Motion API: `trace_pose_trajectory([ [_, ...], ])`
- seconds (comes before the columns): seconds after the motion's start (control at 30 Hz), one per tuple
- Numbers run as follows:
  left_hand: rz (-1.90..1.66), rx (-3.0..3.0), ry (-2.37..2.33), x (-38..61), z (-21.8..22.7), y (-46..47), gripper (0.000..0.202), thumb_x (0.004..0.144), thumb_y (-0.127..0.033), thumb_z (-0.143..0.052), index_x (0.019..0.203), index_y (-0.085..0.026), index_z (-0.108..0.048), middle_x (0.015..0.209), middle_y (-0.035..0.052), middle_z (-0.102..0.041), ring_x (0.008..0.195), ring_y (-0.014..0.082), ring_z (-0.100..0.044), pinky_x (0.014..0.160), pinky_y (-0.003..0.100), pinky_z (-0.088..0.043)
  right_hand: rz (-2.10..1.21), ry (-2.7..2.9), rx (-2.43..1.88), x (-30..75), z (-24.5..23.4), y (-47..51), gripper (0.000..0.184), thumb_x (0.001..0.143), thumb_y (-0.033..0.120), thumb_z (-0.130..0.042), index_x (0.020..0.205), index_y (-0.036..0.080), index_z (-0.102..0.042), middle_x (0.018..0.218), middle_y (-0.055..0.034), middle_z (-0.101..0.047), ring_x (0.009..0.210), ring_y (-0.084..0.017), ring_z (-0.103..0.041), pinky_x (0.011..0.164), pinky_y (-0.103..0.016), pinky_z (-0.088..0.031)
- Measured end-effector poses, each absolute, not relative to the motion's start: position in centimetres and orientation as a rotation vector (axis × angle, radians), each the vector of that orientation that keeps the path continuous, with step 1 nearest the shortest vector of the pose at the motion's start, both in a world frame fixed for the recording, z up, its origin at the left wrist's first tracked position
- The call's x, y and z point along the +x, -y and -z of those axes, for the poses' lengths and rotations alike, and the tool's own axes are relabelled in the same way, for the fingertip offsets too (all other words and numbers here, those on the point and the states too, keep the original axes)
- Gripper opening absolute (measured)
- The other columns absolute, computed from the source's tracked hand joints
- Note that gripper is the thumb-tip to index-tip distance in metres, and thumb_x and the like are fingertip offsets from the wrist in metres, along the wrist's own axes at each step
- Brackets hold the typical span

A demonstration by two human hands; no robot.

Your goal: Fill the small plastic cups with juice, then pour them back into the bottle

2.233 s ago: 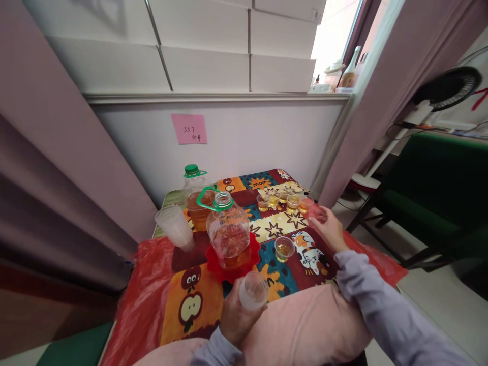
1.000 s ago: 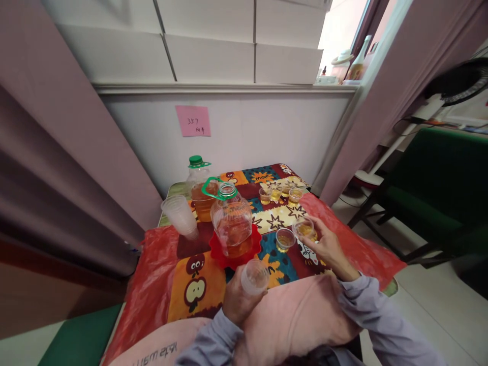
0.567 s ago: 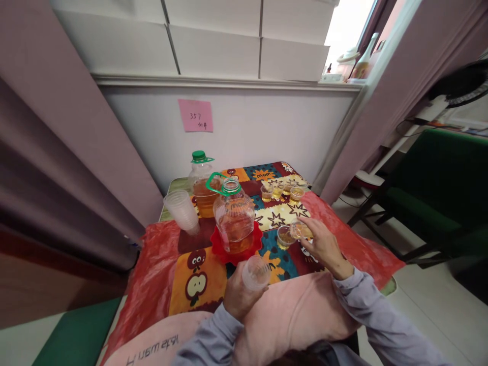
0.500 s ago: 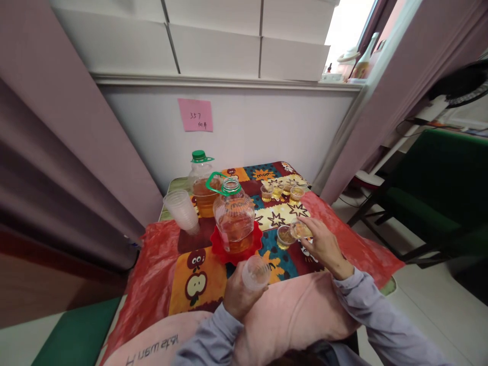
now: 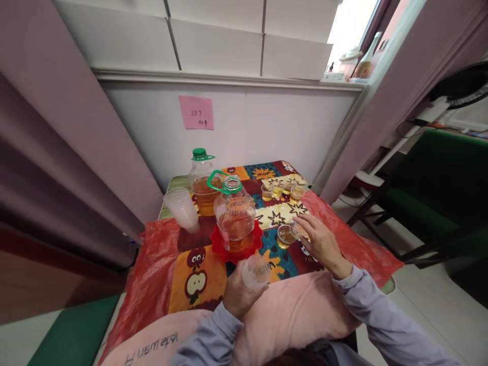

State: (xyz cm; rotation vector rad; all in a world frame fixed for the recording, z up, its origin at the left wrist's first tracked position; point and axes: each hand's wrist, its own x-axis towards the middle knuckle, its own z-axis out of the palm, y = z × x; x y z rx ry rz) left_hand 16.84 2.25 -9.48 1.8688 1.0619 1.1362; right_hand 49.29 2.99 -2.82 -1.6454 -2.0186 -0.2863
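My left hand (image 5: 240,295) is closed around a clear plastic cup (image 5: 256,272), which looks like several nested together, near the table's front edge. The fingers of my right hand (image 5: 320,241) curl round a second clear cup (image 5: 299,231), mostly hidden behind them. Touching or just beside it stands a plastic cup of yellow liquid (image 5: 285,236). Between my hands and farther back, an uncapped jug (image 5: 235,218) of amber liquid rests on a red scalloped dish (image 5: 259,240). Its green handle ring tilts up to the left.
A capped jug (image 5: 206,195) of amber liquid stands behind the open one. To its left leans a tall stack of plastic cups (image 5: 182,209). Several filled cups (image 5: 296,194) are grouped at the back right. Red plastic sheeting (image 5: 152,264) covers the table's sides.
The cup at my right hand is now more hidden behind the fingers, close to the filled cup. My left hand keeps its hold; the view has shifted slightly.
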Motion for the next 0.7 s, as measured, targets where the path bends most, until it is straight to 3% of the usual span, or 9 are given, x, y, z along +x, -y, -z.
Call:
trace_pose_trajectory([
  [0.43,-1.138,1.859,-1.059,16.8,9.5,-2.1,0.06,0.073,-0.052,-0.093,0.124,-0.031,-0.069,0.105,0.0081,-0.082,0.088,0.0359,-0.081,0.08,0.055,-0.07,0.396,2.159,-1.559,48.6,2.2,-3.4,0.051,0.104,0.008,-0.053,0.148,0.029,-0.069,0.153,-0.0119,-0.07,0.147,-0.033,-0.061,0.123,-0.057,-0.051],
  [0.57,-1.165,1.862,-1.066,16.9,9.7,-2.1,0.059,0.069,-0.053,-0.095,0.119,-0.031,-0.071,0.101,0.0065,-0.081,0.086,0.0351,-0.081,0.077,0.053,-0.071,0.364,2.211,-1.498,48.1,1.0,-3.1,0.05,0.106,0.01,-0.05,0.149,0.029,-0.067,0.155,-0.0115,-0.068,0.152,-0.033,-0.057,0.129,-0.061,-0.043],
  [0.63,-1.163,1.856,-1.085,17.0,9.7,-2.1,0.06,0.068,-0.053,-0.096,0.117,-0.031,-0.07,0.1,0.0057,-0.081,0.086,0.0342,-0.081,0.077,0.052,-0.071,0.338,2.101,-1.49,47.3,0.1,-2.6,0.048,0.105,0.014,-0.053,0.149,0.029,-0.065,0.153,-0.011,-0.07,0.15,-0.034,-0.058,0.131,-0.064,-0.039],
  [0.7,-1.161,1.846,-1.105,17.0,9.7,-2.0,0.061,0.068,-0.053,-0.096,0.117,-0.03,-0.069,0.101,0.0053,-0.082,0.087,0.033,-0.081,0.078,0.049,-0.071,0.252,1.884,-1.492,45.8,-0.8,-1.8,0.052,0.103,0.023,-0.061,0.155,0.029,-0.058,0.149,-0.0133,-0.07,0.144,-0.036,-0.063,0.126,-0.065,-0.046],
])
